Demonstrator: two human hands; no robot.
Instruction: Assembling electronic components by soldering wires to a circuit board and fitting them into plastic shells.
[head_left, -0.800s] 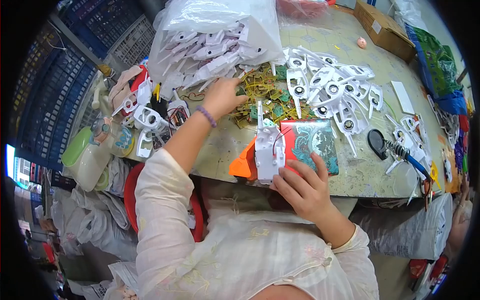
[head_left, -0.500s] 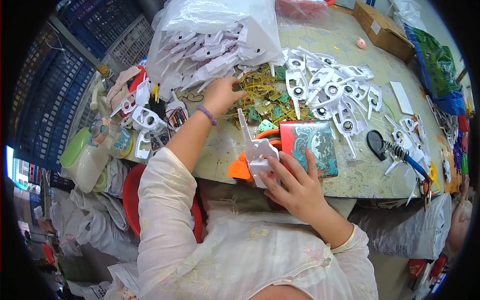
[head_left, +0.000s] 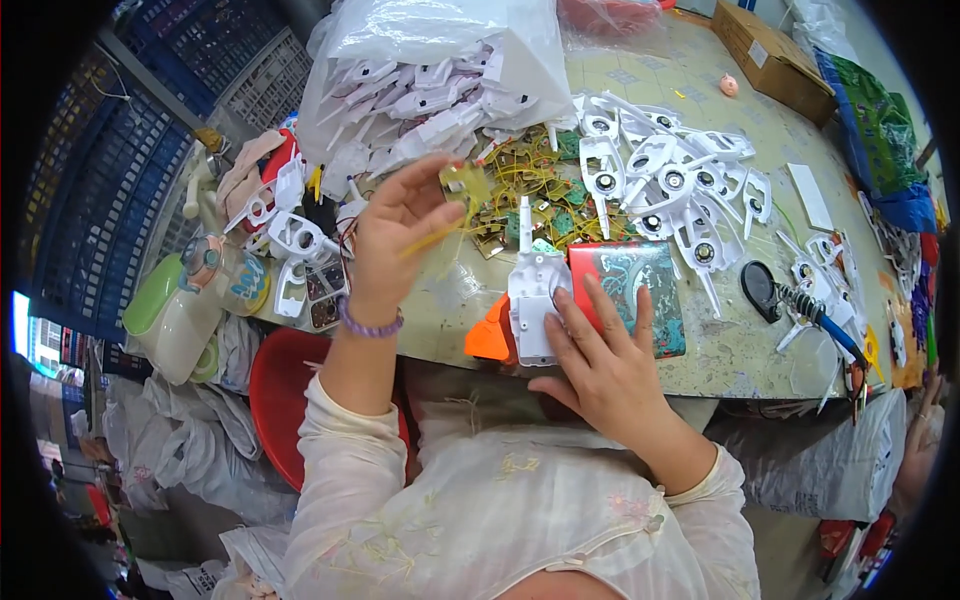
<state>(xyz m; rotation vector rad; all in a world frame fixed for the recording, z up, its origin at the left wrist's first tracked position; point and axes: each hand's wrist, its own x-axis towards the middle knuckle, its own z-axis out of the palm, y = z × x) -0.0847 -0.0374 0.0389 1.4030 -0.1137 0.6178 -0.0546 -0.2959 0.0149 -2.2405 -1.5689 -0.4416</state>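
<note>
Raised over the near left part of the table, my left hand [head_left: 396, 238] pinches a small circuit board [head_left: 466, 184] with yellow wires trailing from it. The board is blurred by motion. A white plastic housing [head_left: 535, 305] with a narrow stem lies hollow side up at the table's front edge. My right hand [head_left: 608, 365] rests with outstretched fingers against the housing's right side. Under and beside the housing shows an orange object [head_left: 488, 334], mostly covered. A red and teal patterned flat box [head_left: 630, 298] lies right of the housing, partly under my right fingers.
Behind my hands lies a heap of circuit boards [head_left: 535, 185] with yellow wires. White housings [head_left: 672, 180] pile up right of it; a plastic bag [head_left: 435, 30] of white parts stands behind left. A soldering iron [head_left: 825, 325] rests at right. A red basin [head_left: 285, 400] sits below the edge.
My left hand has come back from the heap toward me, lifting a circuit board. The white housing has gone from tilted to lying flat, and my right fingers have spread.
</note>
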